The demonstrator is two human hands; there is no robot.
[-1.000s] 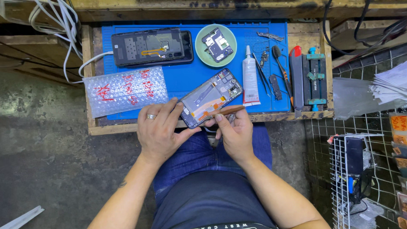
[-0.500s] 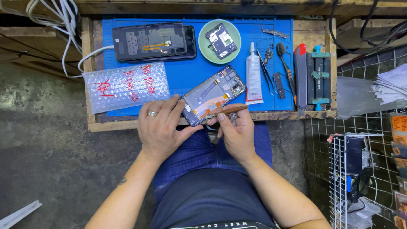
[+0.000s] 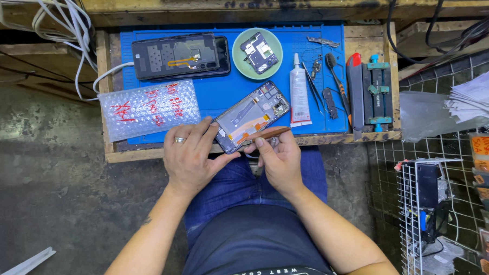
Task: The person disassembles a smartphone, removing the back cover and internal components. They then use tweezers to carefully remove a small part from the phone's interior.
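Where the wooden bench (image 3: 110, 93) meets the person's lap, a blue work mat (image 3: 226, 89) covers most of its top. On the mat's left lies a bubble-wrap pouch (image 3: 148, 109) with red writing, partly over the mat's edge. Above it sits a dark phone back (image 3: 181, 57), inner side up, with a white cable (image 3: 109, 71) running off to its left. At the right edge of the bench stands a black clamp jig (image 3: 377, 92) with teal knobs, just beside a red-tipped tool (image 3: 354, 93).

The opened phone (image 3: 253, 115) lies tilted at the mat's front edge, circuit side up, its lower end overhanging the bench. The left hand (image 3: 190, 158), 1 ring on a finger, grasps the phone's lower-left corner, thumb under, fingers over the edge. The right hand (image 3: 278, 160) pinches a thin brown pry stick (image 3: 266, 134), clenched between thumb and forefinger, its tip laid against the phone's lower edge.

A round green dish (image 3: 242, 67) holds a small circuit board (image 3: 259, 51). A white glue tube (image 3: 299, 92) lies just right of the phone. Tweezers (image 3: 311, 86) and a small brush (image 3: 334, 77) lie between tube and red-tipped tool.
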